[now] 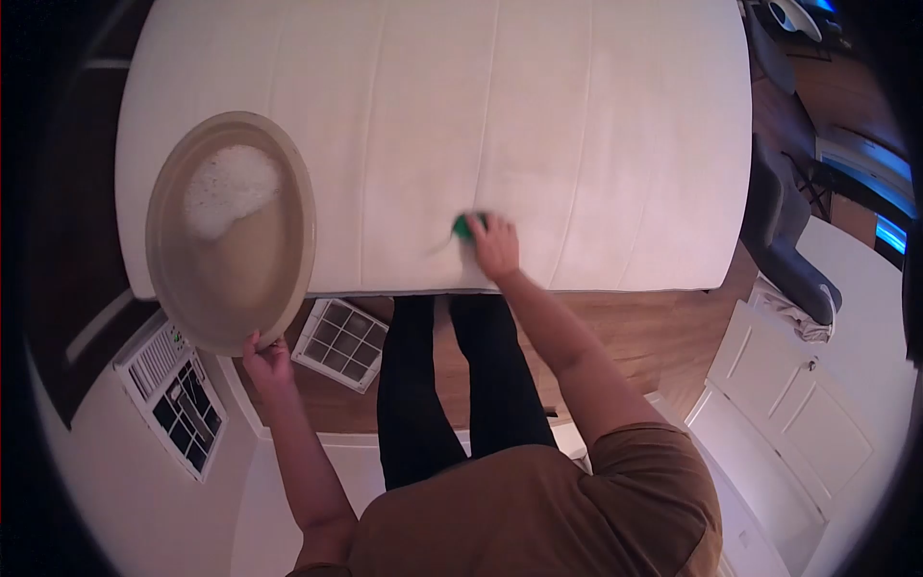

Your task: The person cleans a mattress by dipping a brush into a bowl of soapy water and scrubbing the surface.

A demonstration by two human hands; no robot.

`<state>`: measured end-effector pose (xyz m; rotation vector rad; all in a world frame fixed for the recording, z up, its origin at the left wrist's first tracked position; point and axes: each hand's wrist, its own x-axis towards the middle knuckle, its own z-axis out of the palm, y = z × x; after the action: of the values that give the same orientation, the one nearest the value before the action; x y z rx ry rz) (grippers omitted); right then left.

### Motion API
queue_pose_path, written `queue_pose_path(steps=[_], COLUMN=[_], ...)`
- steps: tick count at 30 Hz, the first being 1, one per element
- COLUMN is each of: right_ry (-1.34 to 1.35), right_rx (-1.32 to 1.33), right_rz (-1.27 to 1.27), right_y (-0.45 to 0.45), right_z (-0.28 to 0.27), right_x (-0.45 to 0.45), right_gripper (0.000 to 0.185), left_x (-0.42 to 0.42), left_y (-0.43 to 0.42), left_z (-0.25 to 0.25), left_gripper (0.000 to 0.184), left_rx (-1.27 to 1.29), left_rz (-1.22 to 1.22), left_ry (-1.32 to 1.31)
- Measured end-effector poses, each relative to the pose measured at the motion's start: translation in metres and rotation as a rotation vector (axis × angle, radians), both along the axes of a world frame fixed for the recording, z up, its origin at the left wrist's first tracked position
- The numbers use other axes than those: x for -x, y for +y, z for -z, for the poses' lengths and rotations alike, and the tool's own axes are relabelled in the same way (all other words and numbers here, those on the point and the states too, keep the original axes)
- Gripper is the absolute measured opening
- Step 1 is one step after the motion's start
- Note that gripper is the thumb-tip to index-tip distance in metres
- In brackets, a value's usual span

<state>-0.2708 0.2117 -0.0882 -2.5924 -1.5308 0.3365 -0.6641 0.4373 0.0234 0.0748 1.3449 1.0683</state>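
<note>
Green and blurred, a small item [464, 228] is gripped in the curled fingers of the right hand [497, 247], back upward, at the near part of the mattress [433, 115]; the right arm is angled forward and inward. The near rim of the foam-holding basin [308, 231] is pinched by the left hand [266, 362], the left arm being extended forward.

Ahead of me lies the mattress [433, 115]. Over its near left is the basin [154, 240], foam [231, 188] inside, left hand [267, 358] at its near rim; rightward, a small object [463, 228] in the right hand [495, 248].
</note>
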Motion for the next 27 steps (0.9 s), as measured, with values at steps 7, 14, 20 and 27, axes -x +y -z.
queue_pose_path(steps=[7, 14, 20, 27], right_ry=[-0.205, 0.076, 0.059, -0.160], right_rx=[-0.285, -0.048, -0.064, -0.286], right_rz=[0.341, 0.302, 0.059, 0.353], right_y=[0.196, 0.055, -0.003, 0.224], right_z=[0.023, 0.013, 0.017, 0.005], right_x=[-0.216, -0.079, -0.048, -0.272], right_gripper=[0.038, 0.049, 0.052, 0.030], left_x=[-0.012, -0.015, -0.009, -0.037], left_y=[0.052, 0.072, 0.071, 0.065], left_z=[0.024, 0.026, 0.033, 0.030], left_gripper=[0.044, 0.045, 0.042, 0.049], left_rx=[-0.087, -0.049, -0.053, -0.035], left_rz=[0.145, 0.204, 0.201, 0.148], left_ry=[0.034, 0.052, 0.064, 0.120])
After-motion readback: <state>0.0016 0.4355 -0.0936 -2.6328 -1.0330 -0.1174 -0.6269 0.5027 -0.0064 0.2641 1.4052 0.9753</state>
